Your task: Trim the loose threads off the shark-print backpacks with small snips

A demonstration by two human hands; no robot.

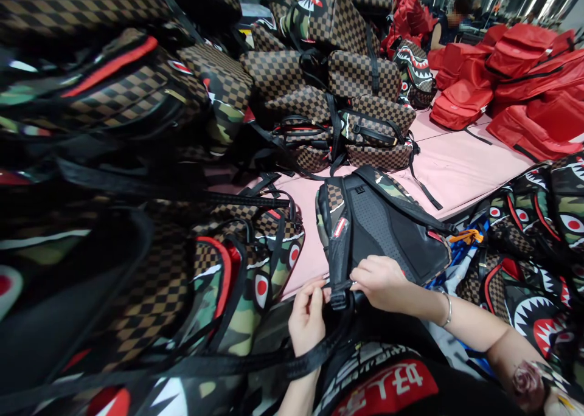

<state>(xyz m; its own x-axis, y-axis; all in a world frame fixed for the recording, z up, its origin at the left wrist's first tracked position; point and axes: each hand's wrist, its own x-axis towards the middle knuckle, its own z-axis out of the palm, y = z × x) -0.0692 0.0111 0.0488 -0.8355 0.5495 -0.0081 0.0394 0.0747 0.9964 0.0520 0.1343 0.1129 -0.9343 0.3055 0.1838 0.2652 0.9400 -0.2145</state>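
Observation:
In front of me a backpack lies with its black padded back panel facing up, its edges in brown check and camouflage. One shoulder strap runs down toward my body and ends in a black buckle. My left hand is closed in a pinch at the strap's left edge, just beside the buckle. From the other side, my right hand pinches the strap's right edge. What exactly lies between the fingertips is small and partly hidden. A loose black webbing strap passes across my left wrist.
Check and camouflage backpacks are heaped at left, with more stacked behind. Shark-face backpacks lie at right. Red backpacks pile up on the pink table. A person is in the far background.

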